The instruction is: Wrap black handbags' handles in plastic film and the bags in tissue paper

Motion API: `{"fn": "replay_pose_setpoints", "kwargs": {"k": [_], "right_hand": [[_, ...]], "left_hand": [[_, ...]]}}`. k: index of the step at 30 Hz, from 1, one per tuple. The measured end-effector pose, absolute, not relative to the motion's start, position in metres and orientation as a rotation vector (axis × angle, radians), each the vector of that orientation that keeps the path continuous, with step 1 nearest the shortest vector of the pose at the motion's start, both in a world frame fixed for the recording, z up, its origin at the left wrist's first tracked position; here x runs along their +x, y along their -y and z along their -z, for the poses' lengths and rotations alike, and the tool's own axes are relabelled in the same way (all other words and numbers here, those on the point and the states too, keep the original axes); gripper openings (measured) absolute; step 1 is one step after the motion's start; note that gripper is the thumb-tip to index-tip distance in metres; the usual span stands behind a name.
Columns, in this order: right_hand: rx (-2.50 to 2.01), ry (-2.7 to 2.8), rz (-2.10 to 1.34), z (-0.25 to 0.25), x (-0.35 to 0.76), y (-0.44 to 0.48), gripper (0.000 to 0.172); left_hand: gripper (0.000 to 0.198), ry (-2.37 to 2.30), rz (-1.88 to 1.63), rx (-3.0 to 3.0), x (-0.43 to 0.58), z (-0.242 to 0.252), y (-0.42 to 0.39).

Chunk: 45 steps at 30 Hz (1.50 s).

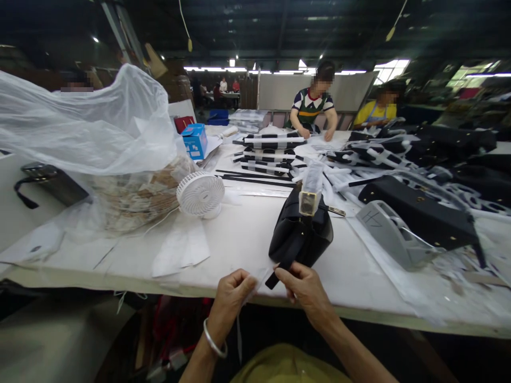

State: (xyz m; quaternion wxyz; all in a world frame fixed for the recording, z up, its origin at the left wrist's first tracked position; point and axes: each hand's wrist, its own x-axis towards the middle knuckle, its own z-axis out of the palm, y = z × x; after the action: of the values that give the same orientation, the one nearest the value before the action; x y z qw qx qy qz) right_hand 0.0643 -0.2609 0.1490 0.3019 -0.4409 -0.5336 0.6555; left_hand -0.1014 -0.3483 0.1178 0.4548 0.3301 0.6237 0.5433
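A black handbag [284,231] stands on the white table in front of me, its gold clasp wrapped in clear film [310,201]. My right hand [305,290] pinches the black strap [273,279] near its end, at the bag's near side. To the left of it my left hand [235,290], with a bangle on the wrist, is closed on a thin whitish strip [262,279]. This strip runs toward the strap end. Whether the two are joined there I cannot tell. A gold-coloured metal piece [337,211] sticks out at the bag's right side.
A white fan [200,194] stands left, beside a large plastic bag [131,197] of brown pieces. A grey tape dispenser [393,234] and several black bags [419,207] lie right. Wrapped handles [265,154] lie farther back, where a co-worker [313,109] handles material.
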Motion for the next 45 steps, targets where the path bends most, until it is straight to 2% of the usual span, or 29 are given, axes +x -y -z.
{"fn": "replay_pose_setpoints", "kwargs": {"k": [4, 7, 13, 29, 45], "right_hand": [[-1.026, 1.000, -2.011, -0.172, 0.064, 0.269, 0.044], [-0.981, 0.858, -2.083, -0.179, 0.061, 0.271, 0.042], [-0.964, 0.889, -2.092, -0.170, 0.059, 0.269, 0.041], [-0.981, 0.955, -2.023, -0.172, 0.062, 0.270, 0.042], [-0.990, 1.019, -2.014, -0.170, 0.062, 0.271, 0.042]], "left_hand": [[0.047, -1.523, -1.387, 0.777, -0.106, -0.115, 0.356], [0.046, -1.425, -1.379, 0.743, -0.105, -0.112, 0.360], [0.036, -1.292, -1.457, 0.672, -0.095, -0.113, 0.360], [0.048, -1.082, -1.534, 0.820, -0.100, -0.103, 0.367], [0.042, -1.104, -1.548, 0.839, -0.104, -0.086, 0.368]]}}
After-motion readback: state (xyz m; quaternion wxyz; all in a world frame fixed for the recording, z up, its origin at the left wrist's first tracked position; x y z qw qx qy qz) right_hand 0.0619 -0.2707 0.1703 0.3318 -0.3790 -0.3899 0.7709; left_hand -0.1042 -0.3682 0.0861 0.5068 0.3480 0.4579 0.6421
